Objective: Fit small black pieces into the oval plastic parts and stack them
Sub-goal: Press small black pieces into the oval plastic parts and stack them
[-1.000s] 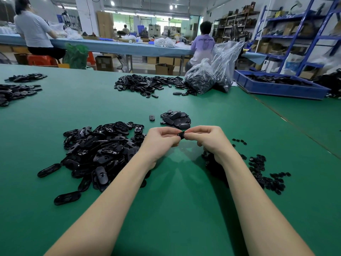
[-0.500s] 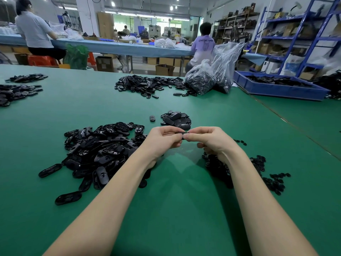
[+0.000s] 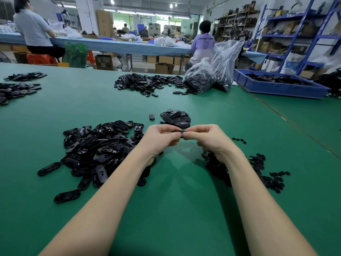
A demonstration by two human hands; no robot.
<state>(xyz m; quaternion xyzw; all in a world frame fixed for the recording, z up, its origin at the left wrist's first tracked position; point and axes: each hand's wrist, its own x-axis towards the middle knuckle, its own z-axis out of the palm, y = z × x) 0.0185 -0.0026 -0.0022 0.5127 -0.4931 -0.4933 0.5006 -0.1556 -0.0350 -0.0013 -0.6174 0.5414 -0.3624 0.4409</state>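
One black oval part (image 3: 177, 131) is held above the green table (image 3: 177, 209) between both hands, seen almost edge-on. The left hand (image 3: 160, 139) is curled round its left end, with the thumb on the near side and the fingers folded over the top. The right hand (image 3: 206, 138) pinches the right end, and the fingertips of the two hands meet at the middle of the part. Whether a small black piece is already seated in it cannot be told, since the fingers cover that spot.

A large loose heap of oval parts (image 3: 96, 150) is spread on the table to the left of the left forearm. A scatter of small black pieces (image 3: 258, 172) lies to the right, partly hidden under the right wrist. Just beyond the hands a small pile of oval parts (image 3: 175, 118) is seen, with a single part (image 3: 151, 116) lying beside it.

Farther back, another spread of black parts (image 3: 147, 84) is laid next to two clear plastic bags (image 3: 212, 74), and a blue tray (image 3: 280, 87) filled with black parts stands at the far right
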